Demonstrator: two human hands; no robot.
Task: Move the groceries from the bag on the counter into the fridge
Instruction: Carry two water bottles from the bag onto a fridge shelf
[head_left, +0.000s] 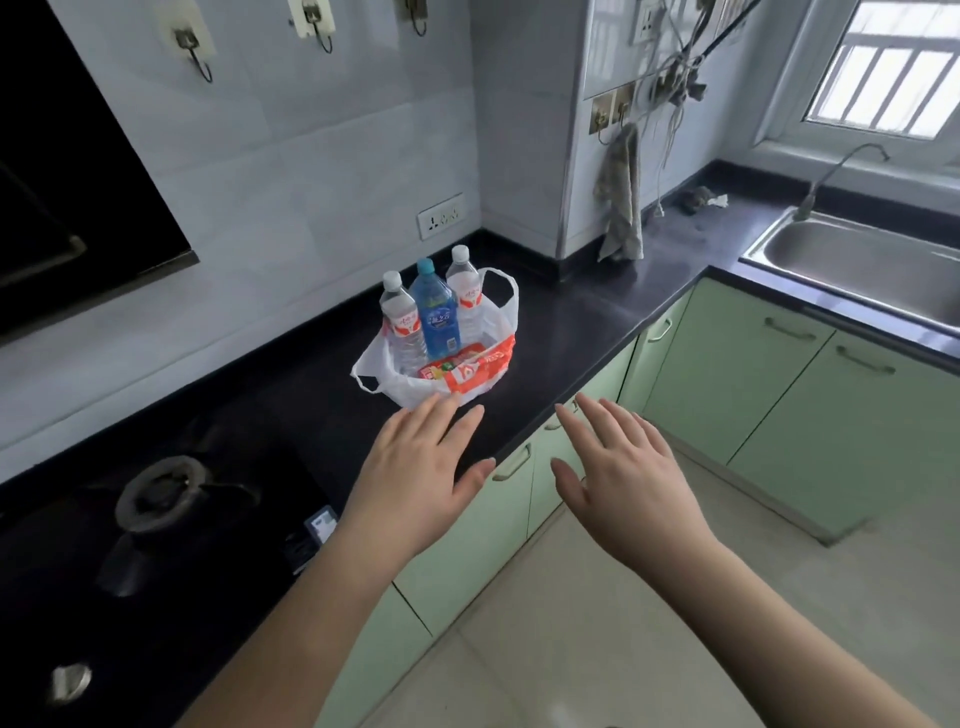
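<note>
On glossy counter (597, 317), crinkled plastic bag (410, 387), bottles (434, 312)

Bag (415, 387) hides bottle bases; range hood (78, 171) cut off

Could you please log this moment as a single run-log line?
phase: reaching | left hand: open, empty | right hand: open, empty | bag: on counter, three bottles upright inside | fridge: not in view

Black counter (597, 317), white-and-orange bag (467, 371), blue bottle (434, 312).
</note>
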